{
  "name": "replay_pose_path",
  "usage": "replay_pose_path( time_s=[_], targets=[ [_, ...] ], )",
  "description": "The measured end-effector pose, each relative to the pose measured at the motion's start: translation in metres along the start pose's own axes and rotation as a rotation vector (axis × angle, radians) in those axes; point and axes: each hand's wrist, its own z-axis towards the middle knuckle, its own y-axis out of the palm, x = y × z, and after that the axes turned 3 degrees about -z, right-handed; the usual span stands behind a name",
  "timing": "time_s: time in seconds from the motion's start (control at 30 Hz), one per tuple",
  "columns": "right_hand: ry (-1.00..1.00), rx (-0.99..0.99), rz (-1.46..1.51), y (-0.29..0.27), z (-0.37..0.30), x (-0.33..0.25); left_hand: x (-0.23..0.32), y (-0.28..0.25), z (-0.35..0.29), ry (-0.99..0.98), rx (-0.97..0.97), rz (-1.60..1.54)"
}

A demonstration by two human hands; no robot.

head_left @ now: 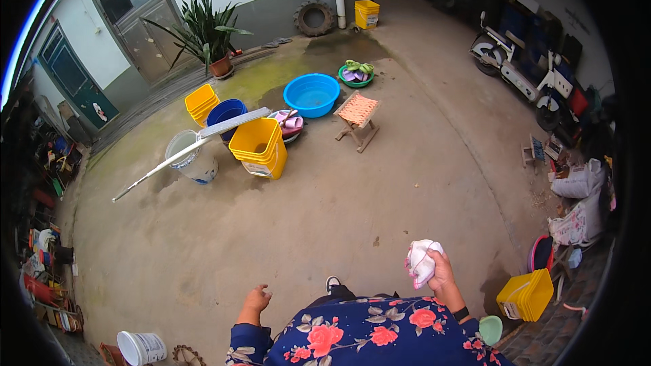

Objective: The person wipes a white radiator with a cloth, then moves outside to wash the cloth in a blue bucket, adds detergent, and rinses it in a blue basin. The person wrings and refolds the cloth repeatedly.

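Note:
In my right hand [442, 272] is a bunched white cloth with pink edging [422, 264], held out over the concrete at my right. My left hand [256, 297] hangs at my left side, away from everything, its fingers loosely apart with nothing in them. Ahead of me stand stacked yellow buckets [270, 163], and a flat mop with a long white handle [234, 123] lies across the bucket tops. Beyond them are a blue basin [310, 110] and a folding stool with an orange woven seat [359, 110].
Near the mop are a clear bucket [203, 175] and a dark blue bucket [227, 107]. Farther off sits a green basin [366, 83] with cloths or shoes in it. At right are a white scooter [522, 74], sacks [576, 220] and a yellow bucket [525, 295]. A white bucket [146, 348] lies at lower left.

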Motion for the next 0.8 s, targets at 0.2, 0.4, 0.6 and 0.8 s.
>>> replay_pose_path(
  time_s=[0.2, 0.4, 0.6, 0.8],
  targets=[
    [-0.027, 0.04, -0.122, 0.056, 0.08, -0.018, 0.206, -0.042, 0.103, 0.343, -0.26, -0.786],
    [-0.235, -0.101, -0.455, 0.119, 0.225, -0.064, 0.365, -0.083, 0.15, 0.428, -0.826, -1.101],
    [-0.649, -0.667, -1.115, 0.236, 0.335, -0.092, 0.415, -0.134, 0.202, 0.387, -0.971, -1.537],
    [-0.11, -0.851, -0.625, 0.285, 0.407, -0.084, 0.393, -0.168, 0.272, 0.308, -0.665, -1.845]
  ],
)
